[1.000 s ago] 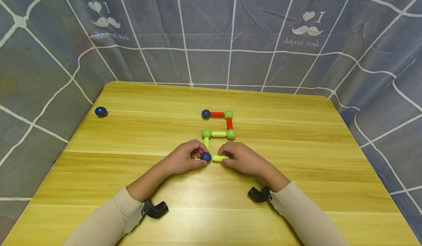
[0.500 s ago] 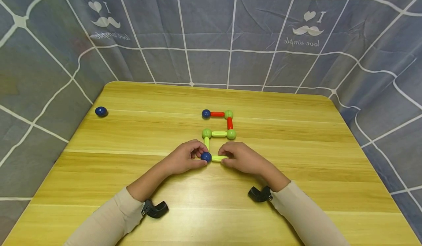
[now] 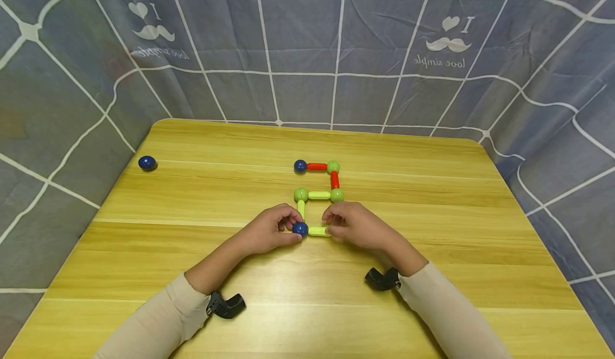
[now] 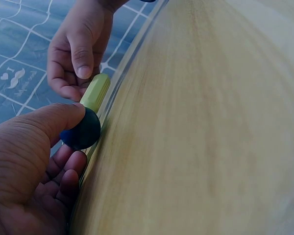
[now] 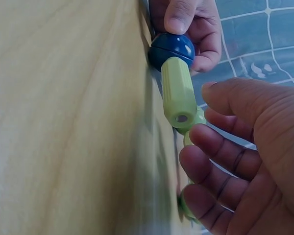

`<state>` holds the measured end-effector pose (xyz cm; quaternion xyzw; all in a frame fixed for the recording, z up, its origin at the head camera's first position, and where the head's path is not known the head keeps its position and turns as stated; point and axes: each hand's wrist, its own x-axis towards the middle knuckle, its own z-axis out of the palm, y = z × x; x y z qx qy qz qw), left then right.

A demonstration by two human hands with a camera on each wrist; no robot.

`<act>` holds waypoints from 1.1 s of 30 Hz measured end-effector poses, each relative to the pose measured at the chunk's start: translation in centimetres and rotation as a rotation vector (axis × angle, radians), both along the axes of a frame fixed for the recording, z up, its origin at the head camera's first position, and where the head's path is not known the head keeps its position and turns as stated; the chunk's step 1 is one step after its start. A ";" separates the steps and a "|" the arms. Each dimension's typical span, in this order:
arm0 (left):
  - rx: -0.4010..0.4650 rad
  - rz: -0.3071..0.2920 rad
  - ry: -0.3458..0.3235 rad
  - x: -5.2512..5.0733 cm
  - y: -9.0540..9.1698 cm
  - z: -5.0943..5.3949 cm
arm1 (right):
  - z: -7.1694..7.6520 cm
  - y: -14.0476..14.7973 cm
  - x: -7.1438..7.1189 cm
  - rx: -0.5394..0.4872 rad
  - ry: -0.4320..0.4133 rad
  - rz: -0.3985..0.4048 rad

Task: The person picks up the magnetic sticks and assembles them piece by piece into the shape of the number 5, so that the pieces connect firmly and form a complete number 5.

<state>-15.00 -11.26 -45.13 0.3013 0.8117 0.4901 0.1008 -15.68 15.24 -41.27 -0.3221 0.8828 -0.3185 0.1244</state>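
My left hand holds a dark blue ball between thumb and fingers at the near end of a zigzag chain of balls and rods. A yellow-green ribbed rod juts rightward from this ball and touches it. Beside the rod's free end is my right hand, fingers loosely bent and apart from it in the right wrist view, where the rod's round metal tip shows. Another yellow-green rod runs from the held ball up to a green ball.
Farther along, the chain has a yellow-green rod, green balls, red rods and an end blue ball. A loose blue piece lies near the left edge of the wooden table. A grey checked curtain hangs behind.
The ribbed rod moved left across a small gap to meet the blue ball. My right hand then let go of it and shifted slightly up and right. The left hand stayed put.
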 end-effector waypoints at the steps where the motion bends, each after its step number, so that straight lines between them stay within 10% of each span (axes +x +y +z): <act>1: 0.000 0.001 0.000 0.0 0.0 0.0 | 0.0 0.0 -0.1 0.003 0.001 -0.001; 33: -0.006 -0.007 0.019 0.1 -0.4 -0.3 | 2.3 -1.6 -4.0 -0.017 0.117 0.069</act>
